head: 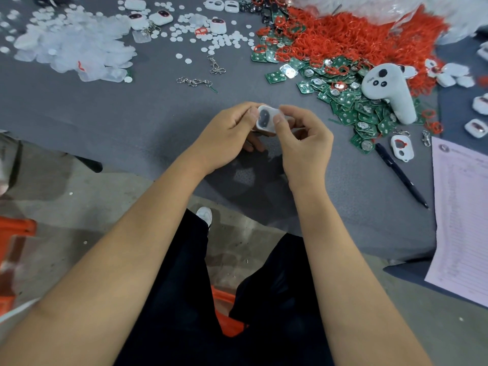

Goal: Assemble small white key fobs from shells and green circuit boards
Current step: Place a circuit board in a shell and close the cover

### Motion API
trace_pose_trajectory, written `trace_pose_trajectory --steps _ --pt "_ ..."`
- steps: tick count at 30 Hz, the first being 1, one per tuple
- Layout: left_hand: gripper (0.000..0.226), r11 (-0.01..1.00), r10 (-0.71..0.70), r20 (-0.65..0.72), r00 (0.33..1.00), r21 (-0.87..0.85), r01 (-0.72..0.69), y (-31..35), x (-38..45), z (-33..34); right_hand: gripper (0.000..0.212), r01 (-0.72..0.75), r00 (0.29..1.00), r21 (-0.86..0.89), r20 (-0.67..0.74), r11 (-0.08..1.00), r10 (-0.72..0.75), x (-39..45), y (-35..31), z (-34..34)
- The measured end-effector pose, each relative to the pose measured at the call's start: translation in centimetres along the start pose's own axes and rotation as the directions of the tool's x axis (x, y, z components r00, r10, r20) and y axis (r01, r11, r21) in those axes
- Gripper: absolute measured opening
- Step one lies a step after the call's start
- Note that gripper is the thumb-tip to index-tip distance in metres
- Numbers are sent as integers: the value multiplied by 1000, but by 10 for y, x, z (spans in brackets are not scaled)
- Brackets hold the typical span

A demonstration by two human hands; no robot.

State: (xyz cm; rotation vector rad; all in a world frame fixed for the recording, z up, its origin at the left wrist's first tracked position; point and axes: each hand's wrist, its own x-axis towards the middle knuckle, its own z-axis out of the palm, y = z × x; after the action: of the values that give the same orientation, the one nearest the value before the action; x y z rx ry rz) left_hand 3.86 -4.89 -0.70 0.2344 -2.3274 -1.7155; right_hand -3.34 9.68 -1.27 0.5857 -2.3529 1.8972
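Grey surface (132, 122), frame centre: left hand (227, 136) and right hand (303, 143) both pinch one white key fob shell (266, 120), long axis vertical, between thumbs. Green circuit boards (351, 107) heaped right, nearer right hand.

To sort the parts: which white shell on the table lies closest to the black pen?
The empty white shell with two cutouts, lying just right of the pen's upper end. The other shells lie much farther away.

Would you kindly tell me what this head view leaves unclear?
- Inside of the white fob shell: hidden by left hand and right hand gripping it.
- Paper form: print too small, cut by right edge.
- Red ring pile: top cut off.
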Motion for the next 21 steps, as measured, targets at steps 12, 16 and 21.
trace_pose_trajectory --steps 12,16,21 --pt "34 1000 -5 -22 1000 -16 4 1 -1 0 19 -8 1000 7 -2 1000 8 0 -2 1" --pt "33 1000 -2 -29 1000 -32 1 1 -1 0 9 -15 998 20 -53 1000 16 -1 -2 2" --pt "34 1000 7 -26 1000 -15 -7 1 -1 1 16 -37 998 2 -51 999 37 1 -3 2"
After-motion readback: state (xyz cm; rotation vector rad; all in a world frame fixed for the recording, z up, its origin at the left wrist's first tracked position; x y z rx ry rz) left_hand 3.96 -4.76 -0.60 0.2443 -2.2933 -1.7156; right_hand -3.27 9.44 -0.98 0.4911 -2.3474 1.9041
